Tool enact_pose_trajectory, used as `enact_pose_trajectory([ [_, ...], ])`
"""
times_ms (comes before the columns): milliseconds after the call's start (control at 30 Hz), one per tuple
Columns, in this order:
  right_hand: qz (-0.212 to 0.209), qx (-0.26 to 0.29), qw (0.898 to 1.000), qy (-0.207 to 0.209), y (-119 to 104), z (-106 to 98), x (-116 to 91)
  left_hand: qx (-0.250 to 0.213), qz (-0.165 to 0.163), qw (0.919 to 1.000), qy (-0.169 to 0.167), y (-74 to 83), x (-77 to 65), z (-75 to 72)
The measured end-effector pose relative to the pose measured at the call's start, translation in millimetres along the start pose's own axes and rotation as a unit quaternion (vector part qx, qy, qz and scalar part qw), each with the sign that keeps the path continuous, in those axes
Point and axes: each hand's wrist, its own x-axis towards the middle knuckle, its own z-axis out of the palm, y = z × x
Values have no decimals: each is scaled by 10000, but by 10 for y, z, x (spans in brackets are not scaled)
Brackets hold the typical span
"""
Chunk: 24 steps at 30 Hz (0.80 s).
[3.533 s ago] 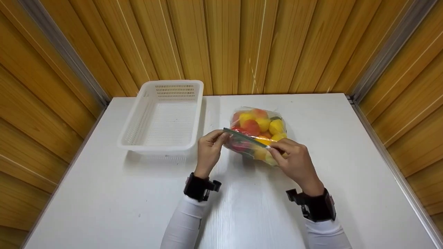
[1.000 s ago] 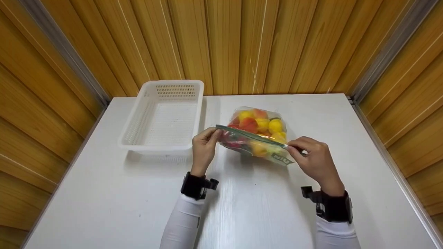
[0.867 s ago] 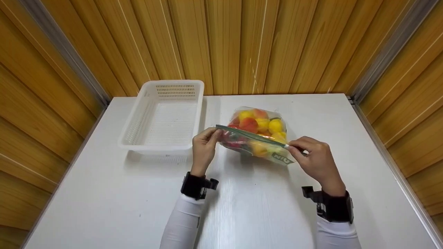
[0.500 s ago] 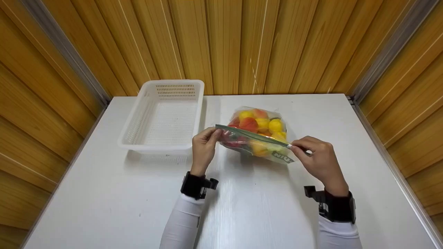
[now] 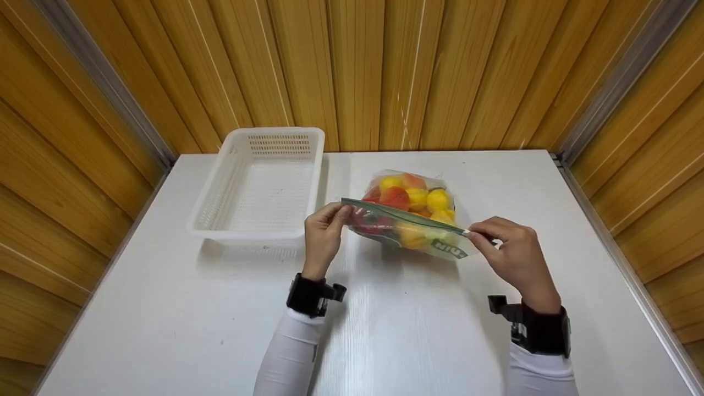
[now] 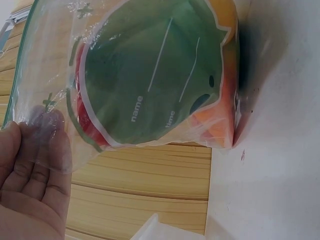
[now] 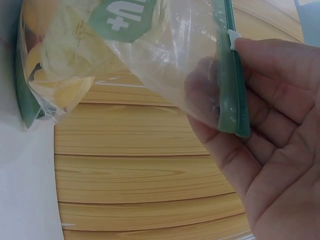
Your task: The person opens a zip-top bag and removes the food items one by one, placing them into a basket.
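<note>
A clear slider zip bag (image 5: 396, 239) full of red, orange and yellow fruit (image 5: 416, 197) stands on the white table, its green zip strip (image 5: 407, 216) stretched between both hands. My left hand (image 5: 323, 234) pinches the strip's left end between thumb and fingers; in the left wrist view its fingers show through the plastic. My right hand (image 5: 514, 250) pinches the white slider (image 7: 233, 40) near the strip's right end, thumb on it and other fingers behind the film. A green printed label (image 6: 155, 70) with "name" and "time" faces the left wrist camera. Its fruit is partly hidden behind this print.
A white perforated plastic basket (image 5: 256, 235) stands on the table (image 5: 385, 341) at the left, close to my left hand. Wood-patterned walls (image 5: 352, 71) rise behind the table and on both sides.
Over these frames my right hand has moved right along the zip strip with the slider, uncovering the bag's printed corner. My left hand shifted slightly left earlier, then stayed nearly still.
</note>
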Motion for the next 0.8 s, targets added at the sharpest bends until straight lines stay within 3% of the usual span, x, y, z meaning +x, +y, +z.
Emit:
enact_pose_trajectory([
  [800, 300, -227, 9993, 89, 17, -152, -37, 80, 49, 9999, 140, -12, 28, -36],
])
